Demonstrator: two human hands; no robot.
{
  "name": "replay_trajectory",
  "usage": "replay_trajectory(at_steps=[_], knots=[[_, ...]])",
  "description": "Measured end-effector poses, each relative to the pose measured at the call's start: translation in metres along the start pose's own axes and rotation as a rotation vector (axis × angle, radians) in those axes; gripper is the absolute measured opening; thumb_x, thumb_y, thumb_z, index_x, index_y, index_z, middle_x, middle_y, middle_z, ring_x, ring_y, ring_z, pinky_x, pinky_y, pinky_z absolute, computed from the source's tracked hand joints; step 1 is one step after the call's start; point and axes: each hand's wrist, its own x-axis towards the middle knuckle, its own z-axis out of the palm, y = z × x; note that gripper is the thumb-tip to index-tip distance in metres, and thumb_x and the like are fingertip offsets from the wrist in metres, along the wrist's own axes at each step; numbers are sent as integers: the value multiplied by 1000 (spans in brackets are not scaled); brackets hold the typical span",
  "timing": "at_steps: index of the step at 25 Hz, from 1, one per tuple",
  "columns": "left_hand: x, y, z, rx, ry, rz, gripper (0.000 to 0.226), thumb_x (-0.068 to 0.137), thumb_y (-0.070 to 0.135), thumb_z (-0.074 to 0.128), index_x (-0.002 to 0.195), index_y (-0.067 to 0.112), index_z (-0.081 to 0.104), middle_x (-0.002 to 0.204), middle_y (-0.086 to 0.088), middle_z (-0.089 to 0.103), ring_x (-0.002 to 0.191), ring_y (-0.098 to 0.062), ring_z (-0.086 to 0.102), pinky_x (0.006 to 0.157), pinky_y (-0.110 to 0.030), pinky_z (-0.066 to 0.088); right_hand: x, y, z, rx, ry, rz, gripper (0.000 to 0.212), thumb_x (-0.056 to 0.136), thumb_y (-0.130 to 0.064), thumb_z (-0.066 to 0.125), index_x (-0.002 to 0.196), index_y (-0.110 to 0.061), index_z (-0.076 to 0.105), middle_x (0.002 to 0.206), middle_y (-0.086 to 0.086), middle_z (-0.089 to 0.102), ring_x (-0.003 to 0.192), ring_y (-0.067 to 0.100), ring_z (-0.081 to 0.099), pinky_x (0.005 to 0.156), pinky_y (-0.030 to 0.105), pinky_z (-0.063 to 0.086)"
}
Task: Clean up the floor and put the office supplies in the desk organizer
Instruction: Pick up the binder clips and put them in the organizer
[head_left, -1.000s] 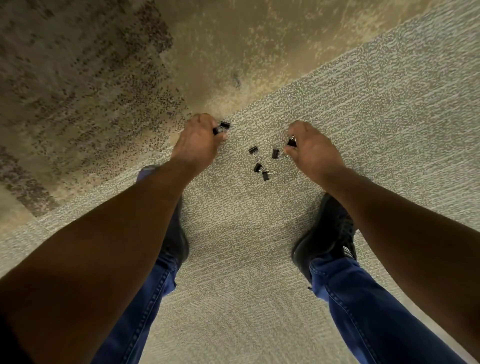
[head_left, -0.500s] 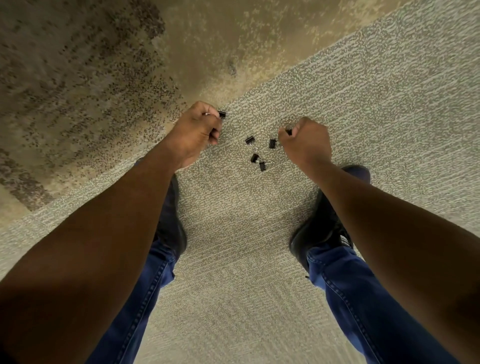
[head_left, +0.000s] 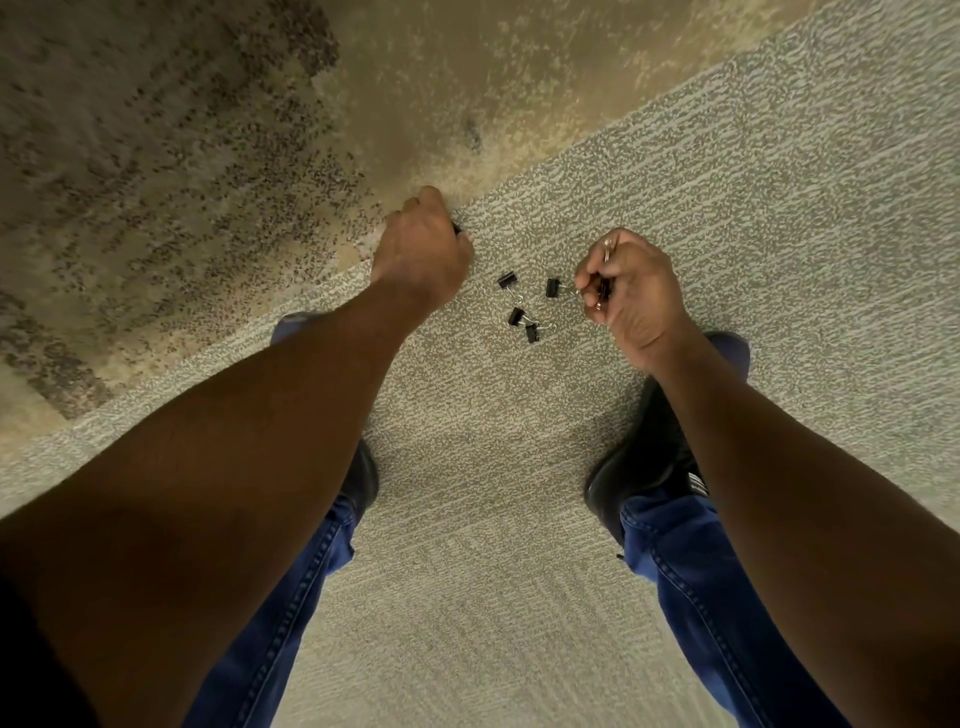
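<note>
Several small black binder clips (head_left: 522, 306) lie on the grey carpet (head_left: 727, 218) between my hands. My left hand (head_left: 423, 249) is curled into a fist just left of them, with a black binder clip (head_left: 456, 228) peeking out at its fingers. My right hand (head_left: 631, 291) is closed on a binder clip, whose black body and wire handle show between the fingers. Its fingertips pinch the wire handle of another clip (head_left: 554, 287) that lies on the carpet. No desk organizer is in view.
My two black shoes (head_left: 639, 462) and blue jeans (head_left: 691, 597) stand on the carpet below the clips. A mottled brown and tan floor section (head_left: 208, 130) begins just beyond my left hand.
My left hand has closed further around its clip, which now barely shows. My right hand has turned palm up and taken the wire handle of the nearest clip on the floor.
</note>
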Motion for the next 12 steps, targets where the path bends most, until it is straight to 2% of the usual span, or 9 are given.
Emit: replay_trajectory(at_steps=[2, 4, 5, 8, 10, 12], knots=[[-3, 0, -3, -104, -32, 6, 33, 90, 31, 55, 112, 7, 47, 94, -6, 55, 82, -19, 53, 66, -32, 47, 1, 1, 1, -61, 24, 17, 28, 86, -25, 50, 59, -19, 50, 61, 1, 53, 51, 13, 42, 47, 25, 32], [-7, -3, -10, -446, -95, -45, 14, 89, 25, 54, 93, 13, 50, 78, -1, 52, 64, -13, 46, 51, -23, 38, -1, 0, 3, -96, 10, 58, 31, 93, -24, 51, 62, -17, 54, 60, 0, 54, 50, 14, 44, 47, 26, 33], [-11, -2, -16, -683, -155, -102, 7, 87, 20, 51, 83, 16, 48, 72, 1, 48, 59, -12, 42, 49, -22, 35, -3, -2, 5, -86, -21, 88, 28, 95, -21, 49, 68, -15, 57, 63, 1, 56, 52, 14, 46, 47, 26, 34], [-28, 0, -35, -1327, -367, -190, 7, 71, 12, 40, 71, 15, 47, 67, -4, 47, 58, -15, 40, 52, -25, 32, -14, -13, 22, 91, -104, 160, 22, 96, -14, 44, 83, -10, 61, 77, 6, 60, 68, 17, 53, 56, 27, 43], [-36, 3, -46, -1594, -439, -133, 14, 63, 14, 40, 73, 9, 48, 70, -11, 50, 62, -20, 45, 54, -28, 34, -24, -27, 41, 293, -94, 144, 26, 98, -21, 43, 83, -9, 60, 83, 8, 61, 77, 20, 56, 68, 30, 47], [-38, 10, -55, -1750, -434, -83, 19, 65, 17, 38, 75, 6, 49, 77, -15, 51, 69, -24, 49, 59, -31, 35, -35, -42, 63, 355, -16, 10, 26, 99, -23, 44, 84, -10, 61, 87, 7, 62, 84, 21, 59, 74, 31, 49]])
